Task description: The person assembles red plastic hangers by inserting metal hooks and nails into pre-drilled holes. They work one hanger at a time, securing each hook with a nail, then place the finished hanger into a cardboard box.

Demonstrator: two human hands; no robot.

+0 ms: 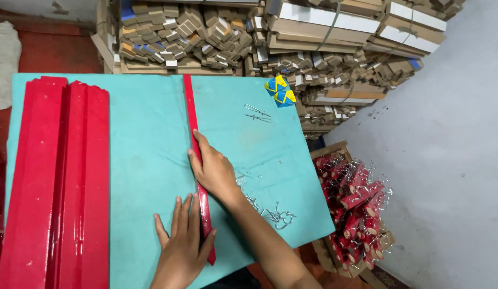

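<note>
Red and glossy, the long narrow folded card strip lies far-to-near across the teal-covered table, pinned flat by the right hand, fingers together along its edge, and the left hand, fingers spread, seemingly pressing its crease, wire hooks just right.

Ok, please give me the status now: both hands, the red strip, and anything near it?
Left hand flat on near end of red strip. Right hand pressing its middle. Strip lies on teal board. Loose wire hooks beside right wrist.
</note>
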